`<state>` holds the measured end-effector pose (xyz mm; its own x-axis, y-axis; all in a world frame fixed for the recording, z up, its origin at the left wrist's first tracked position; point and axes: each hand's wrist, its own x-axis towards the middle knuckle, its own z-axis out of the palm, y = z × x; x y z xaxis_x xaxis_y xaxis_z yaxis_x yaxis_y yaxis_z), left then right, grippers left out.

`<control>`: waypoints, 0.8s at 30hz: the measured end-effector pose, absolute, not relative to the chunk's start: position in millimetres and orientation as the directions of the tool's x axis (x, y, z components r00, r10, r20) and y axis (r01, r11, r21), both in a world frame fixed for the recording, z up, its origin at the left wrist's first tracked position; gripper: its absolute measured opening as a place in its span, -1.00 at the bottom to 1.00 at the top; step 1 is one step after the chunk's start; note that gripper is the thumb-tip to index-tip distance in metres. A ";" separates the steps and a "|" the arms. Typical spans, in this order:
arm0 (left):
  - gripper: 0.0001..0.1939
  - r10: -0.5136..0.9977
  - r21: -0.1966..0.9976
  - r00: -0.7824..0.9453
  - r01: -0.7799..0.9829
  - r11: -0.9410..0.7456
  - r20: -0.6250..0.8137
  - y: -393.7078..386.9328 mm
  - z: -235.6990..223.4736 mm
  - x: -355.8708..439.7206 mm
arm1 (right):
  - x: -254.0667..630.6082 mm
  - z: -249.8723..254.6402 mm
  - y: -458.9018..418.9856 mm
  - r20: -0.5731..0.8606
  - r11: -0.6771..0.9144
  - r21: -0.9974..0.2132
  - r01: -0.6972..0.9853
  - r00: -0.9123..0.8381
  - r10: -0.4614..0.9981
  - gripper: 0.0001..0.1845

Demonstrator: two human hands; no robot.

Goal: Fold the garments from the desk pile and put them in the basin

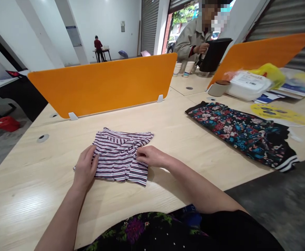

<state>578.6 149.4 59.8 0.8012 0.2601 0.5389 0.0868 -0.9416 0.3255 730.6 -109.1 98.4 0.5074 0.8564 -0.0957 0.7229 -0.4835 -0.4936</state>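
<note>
1. Striped garment (113, 158) (white w/ dark & reddish stripes) is laid on the bench (169, 129), directly in front of the person; cloth is creased, esp. toward the right side, and its upper right corner is stuck out to a point.
2. L hand (86, 165) is rested at the garment's left edge, fingers laid on the cloth, thumb held a bit off to the side; whether any cloth is pinched in that grip can't be told.
3. R hand (152, 156) is set at the right side; its grip is drawn together, w/ bunched cloth nipped at the fingertips.
4. Floral garment (228, 129) (dark, striped band at near end) is spread on the right, well apart from both hands.
5. Behind it, a mug (218, 88), white plastic box (249, 85), yellow bag (274, 75) & yellow printed card (279, 114) are seen.
6. Orange divider (108, 90) is stood upright beyond the striped garment, propped on white feet (72, 116).
7. Past the divider's right end, a black container (216, 54) is held by a co-worker (190, 38), near stacked paper cups (188, 68).
</note>
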 end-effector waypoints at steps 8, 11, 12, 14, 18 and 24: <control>-0.54 0.252 0.271 0.883 0.150 -0.951 0.395 141.6 56.9 603.2 | 717.7 95.0 -99.4 -0.120 -0.382 -0.313 0.869 0.363 0.924 -0.80; -0.49 0.194 0.101 0.943 0.172 -0.980 0.271 140.3 70.3 635.8 | 713.4 99.2 -102.5 -0.119 -0.197 -0.383 0.902 0.163 0.979 -0.81; -0.48 0.166 0.049 0.964 0.159 -0.986 0.208 140.0 74.4 647.6 | 712.7 100.3 -104.0 -0.123 -0.144 -0.426 0.893 0.100 0.987 -0.82; -0.48 0.125 -0.032 0.988 0.128 -0.991 0.086 139.4 80.5 668.1 | 713.3 101.4 -107.1 -0.133 -0.076 -0.512 0.856 0.009 0.991 -0.82; -0.58 0.145 -0.152 0.988 0.152 -0.977 0.061 136.7 86.8 681.3 | 720.3 102.1 -111.7 -0.155 -0.072 -0.582 0.810 -0.023 0.988 -0.79; -0.61 0.272 -0.139 0.862 0.360 -0.922 0.428 130.7 108.4 631.5 | 735.0 105.8 -116.8 -0.073 -0.206 -0.559 0.803 0.200 0.977 -0.83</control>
<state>631.5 130.7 108.4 0.8621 0.2720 0.4275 0.3601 -0.9225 -0.1393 735.0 -116.8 105.8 0.2004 0.9770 -0.0727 0.8028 -0.2063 -0.5595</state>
